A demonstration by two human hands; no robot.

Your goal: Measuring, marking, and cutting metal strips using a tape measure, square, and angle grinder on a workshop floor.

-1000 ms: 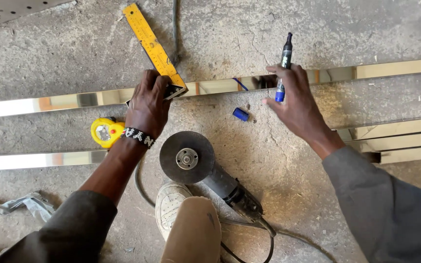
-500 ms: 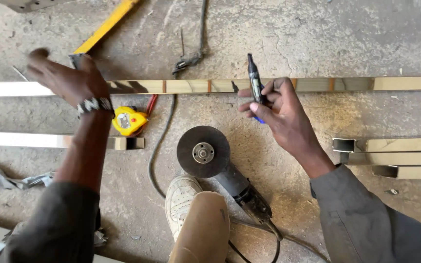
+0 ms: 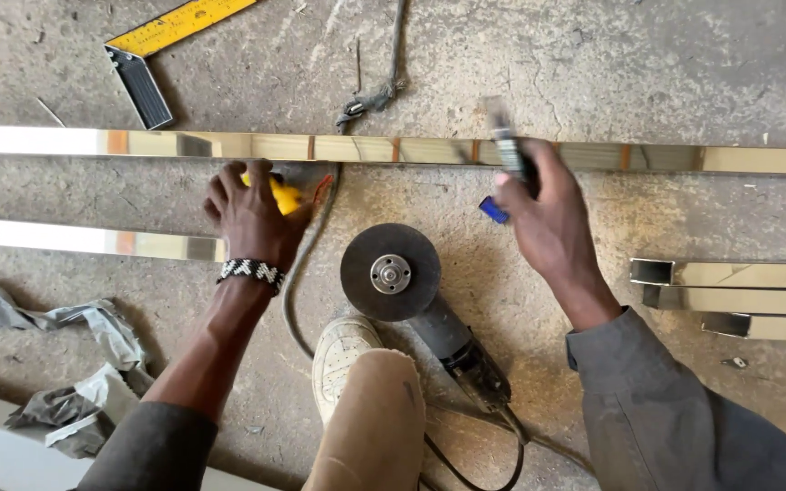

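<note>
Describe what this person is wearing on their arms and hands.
Both hands are bare, with no gloves. The left hand has a beaded wristband in black and white with a zigzag pattern at the wrist. Both arms wear grey long sleeves: the left sleeve is pushed up, leaving the forearm uncovered, while the right sleeve ends a little above the wrist of the right hand.

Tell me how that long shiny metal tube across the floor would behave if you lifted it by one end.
The long metal tube looks rigid, square-edged and hollow like the cut pieces nearby, so probably light for its length. Its mirror finish may be slippery. The flat faces should keep it from rolling; the far end would likely drag or sag slightly.
</note>
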